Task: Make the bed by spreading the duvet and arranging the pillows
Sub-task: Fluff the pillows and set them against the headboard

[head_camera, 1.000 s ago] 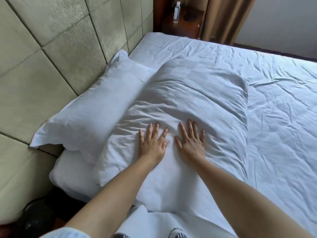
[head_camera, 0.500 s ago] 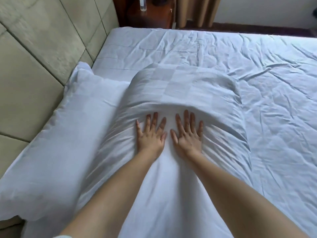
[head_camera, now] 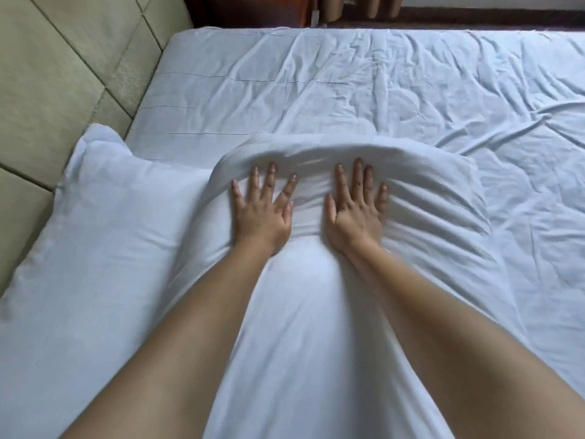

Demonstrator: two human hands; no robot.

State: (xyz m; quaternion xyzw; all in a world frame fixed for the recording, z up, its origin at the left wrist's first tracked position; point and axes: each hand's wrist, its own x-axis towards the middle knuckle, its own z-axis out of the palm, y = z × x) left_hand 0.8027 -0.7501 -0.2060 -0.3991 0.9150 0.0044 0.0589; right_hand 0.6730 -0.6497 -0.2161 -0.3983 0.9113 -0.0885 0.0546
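Observation:
A white pillow [head_camera: 427,236] lies in front of me on the bed, wrinkled where it is pushed. My left hand [head_camera: 261,210] and my right hand [head_camera: 356,213] press flat on it side by side, fingers straight and spread, near its far edge. A second white pillow [head_camera: 104,223] lies to the left, against the headboard and touching the first. The white duvet [head_camera: 380,90], creased, covers the bed beyond and to the right.
A padded beige headboard [head_camera: 63,68] runs along the left. Past the far side of the bed are a dark wooden nightstand [head_camera: 253,11], brown curtains [head_camera: 357,7] and a dark skirting strip below a pale wall.
Both hands have slid forward along the pillow toward its far edge and moved slightly apart, bunching the fabric ahead of them. My view has moved closer and further over the bed.

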